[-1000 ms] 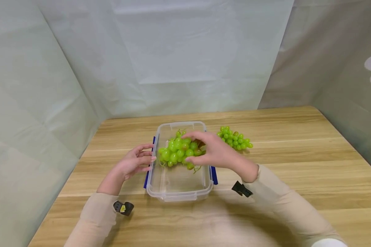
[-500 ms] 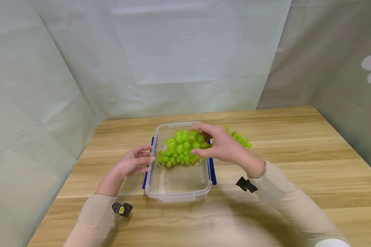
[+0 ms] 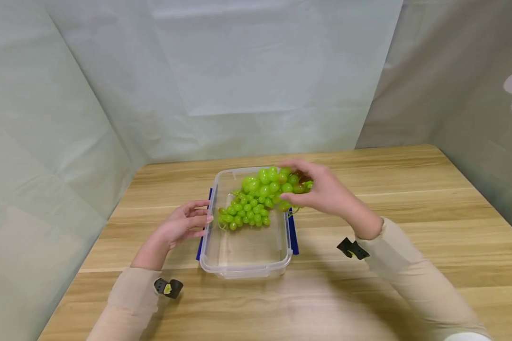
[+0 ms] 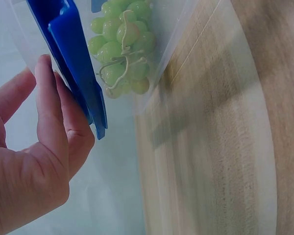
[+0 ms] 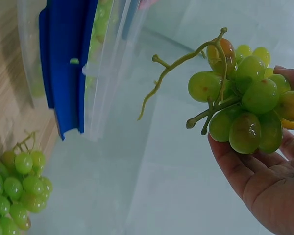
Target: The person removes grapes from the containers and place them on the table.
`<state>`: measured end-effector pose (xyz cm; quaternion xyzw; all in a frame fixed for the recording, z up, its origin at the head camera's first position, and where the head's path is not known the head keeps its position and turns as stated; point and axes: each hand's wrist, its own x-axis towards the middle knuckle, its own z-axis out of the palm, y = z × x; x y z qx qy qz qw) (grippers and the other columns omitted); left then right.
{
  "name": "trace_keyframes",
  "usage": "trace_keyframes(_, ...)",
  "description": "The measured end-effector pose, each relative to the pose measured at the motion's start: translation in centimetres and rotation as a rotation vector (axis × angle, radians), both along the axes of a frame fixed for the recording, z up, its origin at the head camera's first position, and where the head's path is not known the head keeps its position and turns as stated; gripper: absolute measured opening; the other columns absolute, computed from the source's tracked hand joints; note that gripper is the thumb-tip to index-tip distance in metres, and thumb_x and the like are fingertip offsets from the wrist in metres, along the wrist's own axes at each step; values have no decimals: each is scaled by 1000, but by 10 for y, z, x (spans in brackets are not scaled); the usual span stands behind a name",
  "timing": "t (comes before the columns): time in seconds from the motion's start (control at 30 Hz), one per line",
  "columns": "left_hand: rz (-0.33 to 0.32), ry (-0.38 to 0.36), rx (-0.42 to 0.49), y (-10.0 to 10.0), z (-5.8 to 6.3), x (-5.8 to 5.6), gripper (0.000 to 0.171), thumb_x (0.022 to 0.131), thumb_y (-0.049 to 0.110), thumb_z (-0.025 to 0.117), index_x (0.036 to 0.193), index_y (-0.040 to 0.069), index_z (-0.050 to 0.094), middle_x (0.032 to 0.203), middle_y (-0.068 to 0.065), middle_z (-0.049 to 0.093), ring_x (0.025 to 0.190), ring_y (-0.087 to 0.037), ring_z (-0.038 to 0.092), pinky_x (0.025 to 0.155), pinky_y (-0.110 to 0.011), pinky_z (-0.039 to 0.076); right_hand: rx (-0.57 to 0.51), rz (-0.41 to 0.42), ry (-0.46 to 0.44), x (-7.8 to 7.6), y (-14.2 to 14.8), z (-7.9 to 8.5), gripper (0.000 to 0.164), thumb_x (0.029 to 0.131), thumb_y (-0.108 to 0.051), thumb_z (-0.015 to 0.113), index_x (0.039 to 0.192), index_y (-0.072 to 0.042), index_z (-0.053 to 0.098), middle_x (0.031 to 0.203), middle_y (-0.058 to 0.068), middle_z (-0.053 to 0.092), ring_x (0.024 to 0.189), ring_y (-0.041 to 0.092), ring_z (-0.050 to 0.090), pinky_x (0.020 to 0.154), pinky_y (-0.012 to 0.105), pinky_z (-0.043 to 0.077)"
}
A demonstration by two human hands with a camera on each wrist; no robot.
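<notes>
My right hand point(image 3: 326, 189) grips a bunch of large green grapes point(image 3: 264, 182) between thumb and fingers, up over the right rim of a clear plastic container point(image 3: 243, 270). A few of its grapes are reddish, and a bare stem point(image 5: 174, 63) sticks out in the right wrist view. Inside the container lies a bunch of smaller green grapes point(image 3: 244, 214). My left hand point(image 3: 183, 227) rests its nearly straight fingers against the container's left side, beside the blue latch point(image 4: 78, 63). The right palm hides part of the held bunch.
Another bunch of green grapes point(image 5: 17, 191) lies on the wooden table point(image 3: 409, 227) to the right of the container; the right hand hides most of it in the head view. Pale cloth point(image 3: 256, 85) hangs behind the table.
My right hand has lifted the large bunch and carried it rightward and back, uncovering the smaller bunch inside the container. The left hand has stayed at the container's side.
</notes>
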<state>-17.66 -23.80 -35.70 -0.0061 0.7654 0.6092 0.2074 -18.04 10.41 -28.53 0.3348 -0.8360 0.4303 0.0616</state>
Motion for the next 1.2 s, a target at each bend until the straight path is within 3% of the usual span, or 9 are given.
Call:
trace_keyframes(0.57,-3,-3,12,-1,3,4,68,93,12,58,148,0,20,139,-25,33,97,-12,56,79,-24,56,1,-65,24,-10,29,-1,57,79,-6,75,131,-5,53,111,11,63,93,22,61,81,38,54)
trace_keyframes(0.9,-6,-7,17,-1,1,4,69,93,13,59,148,1,20,140,-26,32,99,-14,57,80,-25,56,3,-104,41,-12,47,-5,55,78,-1,73,129,-1,52,109,14,64,90,22,60,74,20,52)
trace_keyframes(1.2,-3,-8,20,0,0,4,69,93,13,59,149,2,20,141,-26,32,100,-15,56,80,-25,56,-1,-128,88,-14,65,-8,54,78,2,72,128,-2,54,105,13,64,85,16,57,70,16,51)
